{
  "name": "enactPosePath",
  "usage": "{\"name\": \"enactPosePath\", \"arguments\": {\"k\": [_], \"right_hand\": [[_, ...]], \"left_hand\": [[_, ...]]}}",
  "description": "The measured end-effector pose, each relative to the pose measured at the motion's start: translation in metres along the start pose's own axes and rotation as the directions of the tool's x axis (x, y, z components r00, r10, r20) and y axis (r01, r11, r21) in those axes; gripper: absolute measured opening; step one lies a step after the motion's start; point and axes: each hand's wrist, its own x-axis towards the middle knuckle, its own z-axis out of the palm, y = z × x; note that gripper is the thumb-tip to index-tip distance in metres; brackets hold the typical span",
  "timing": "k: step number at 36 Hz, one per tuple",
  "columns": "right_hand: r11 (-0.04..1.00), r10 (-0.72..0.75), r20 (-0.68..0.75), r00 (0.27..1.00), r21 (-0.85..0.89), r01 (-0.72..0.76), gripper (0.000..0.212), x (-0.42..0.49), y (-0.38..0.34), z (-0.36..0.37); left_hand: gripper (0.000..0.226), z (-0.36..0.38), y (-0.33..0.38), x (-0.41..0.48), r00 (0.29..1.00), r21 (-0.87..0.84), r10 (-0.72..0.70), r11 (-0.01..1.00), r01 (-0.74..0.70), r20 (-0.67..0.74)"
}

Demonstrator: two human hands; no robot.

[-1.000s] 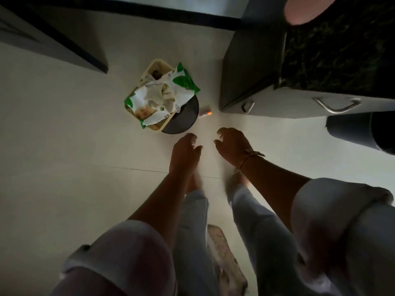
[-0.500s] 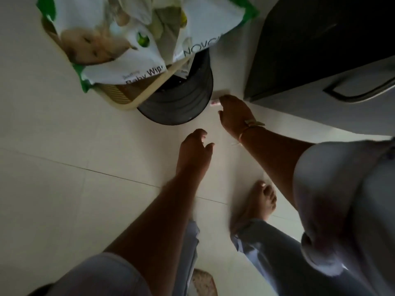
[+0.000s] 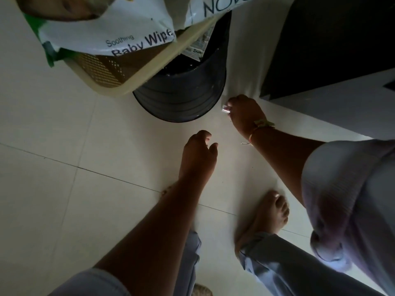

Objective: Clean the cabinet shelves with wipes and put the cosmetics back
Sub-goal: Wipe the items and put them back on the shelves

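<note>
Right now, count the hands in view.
2. The left hand hangs empty over the tiled floor, near centre; the right hand grips a small silvery tube beside the black bin. None seems hidden.

Pale tiled floor [image 3: 64, 210], thin grout lines crossing. Dark round bin [image 3: 181, 97] stands just left of the right grip [image 3: 243, 114]; dark cabinet base [image 3: 331, 50] just right of it; a bare foot [image 3: 269, 214] well behind it, toward the person.

The baby wipes pack [image 3: 119, 28] reads "Soothing" in small grey print and "Baby Wipe" in large dark letters, cut off at its edge. The white wrapper [image 3: 222, 9] beside it shows "NOV". The paper label [image 3: 196, 44] on the black bin [image 3: 181, 97] is too small to read.
</note>
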Motion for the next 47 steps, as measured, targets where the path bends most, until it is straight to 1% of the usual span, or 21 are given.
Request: {"name": "enactPosePath", "arguments": {"k": [3,5,8,11,15,18,21,22,24,27,28,29,31,34,38,41,43,47], "right_hand": [[0.993,0.043,0.008,0.999,0.107,-0.044,0.02,-0.005,-0.002,-0.001],[0.975,0.074,0.034,0.997,0.209,-0.08,0.019,-0.014,-0.008,-0.007],[0.888,0.133,0.092,0.987,0.43,-0.16,0.021,-0.038,-0.026,-0.028],[0.76,0.179,0.204,0.963,0.592,-0.266,0.021,-0.066,-0.043,-0.05],[0.522,0.212,0.345,0.914,0.751,-0.405,0.021,-0.108,-0.067,-0.094],[0.371,0.197,0.433,0.879,0.797,-0.476,0.026,-0.141,-0.086,-0.137],[0.209,0.191,0.496,0.847,0.823,-0.528,0.028,-0.173,-0.105,-0.187],[0.167,0.185,0.509,0.841,0.827,-0.537,0.029,-0.183,-0.112,-0.208],[0.116,0.174,0.524,0.833,0.83,-0.546,0.03,-0.205,-0.125,-0.251],[0.079,0.177,0.526,0.832,0.835,-0.545,0.031,-0.24,-0.145,-0.315],[0.046,0.178,0.525,0.832,0.84,-0.54,0.029,-0.251,-0.15,-0.336],[0.027,0.174,0.524,0.834,0.844,-0.535,0.027,-0.267,-0.156,-0.361],[0.003,0.158,0.524,0.837,0.848,-0.531,0.026,-0.284,-0.163,-0.39],[-0.024,0.134,0.508,0.851,0.86,-0.51,0.03,-0.317,-0.17,-0.443],[-0.034,0.106,0.469,0.877,0.883,-0.469,0.029,-0.354,-0.168,-0.501],[-0.031,0.103,0.446,0.889,0.895,-0.445,0.029,-0.375,-0.159,-0.534],[-0.033,0.114,0.43,0.896,0.903,-0.429,0.027,-0.386,-0.149,-0.551],[-0.028,0.155,0.407,0.9,0.913,-0.408,0.024,-0.395,-0.123,-0.578]], "left_hand": [[0.029,-0.001,0.002,-0.002,1.0,0.001,-0.008,1.0,0.008,0.01],[0.029,-0.004,0.004,-0.007,1.0,-0.006,-0.024,1.0,0.024,0.007],[0.028,-0.011,0.01,-0.019,0.998,-0.03,-0.059,0.998,0.059,0.006],[0.028,-0.026,0.023,-0.039,0.994,-0.086,-0.107,0.99,0.108,0.006],[0.028,-0.051,0.048,-0.073,0.989,-0.175,-0.148,0.974,0.145,-0.005],[0.031,-0.074,0.069,-0.105,0.989,-0.196,-0.145,0.971,0.14,-0.012],[0.029,-0.096,0.089,-0.137,0.985,-0.216,-0.174,0.961,0.171,0.001],[0.026,-0.104,0.096,-0.148,0.981,-0.243,-0.196,0.951,0.193,0.015],[0.021,-0.122,0.113,-0.172,0.971,-0.319,-0.236,0.917,0.239,0.05],[0.022,-0.158,0.16,-0.217,0.972,-0.484,-0.226,0.844,0.232,0.072],[0.022,-0.172,0.178,-0.232,0.974,-0.547,-0.216,0.809,0.215,0.063],[0.021,-0.187,0.199,-0.251,0.977,-0.591,-0.206,0.782,0.198,0.054],[0.02,-0.204,0.225,-0.27,0.98,-0.634,-0.193,0.751,0.183,0.054],[0.012,-0.229,0.27,-0.308,0.989,-0.629,-0.148,0.766,0.13,0.024],[0.005,-0.25,0.324,-0.351,0.998,-0.604,-0.07,0.795,0.057,0.002],[0.01,-0.254,0.356,-0.373,1.0,-0.534,-0.01,0.845,0.009,0.001],[0.015,-0.253,0.376,-0.385,1.0,-0.51,0.009,0.86,0.0,0.014],[0.01,-0.244,0.414,-0.393,0.999,-0.472,0.018,0.881,0.001,0.036]]}}
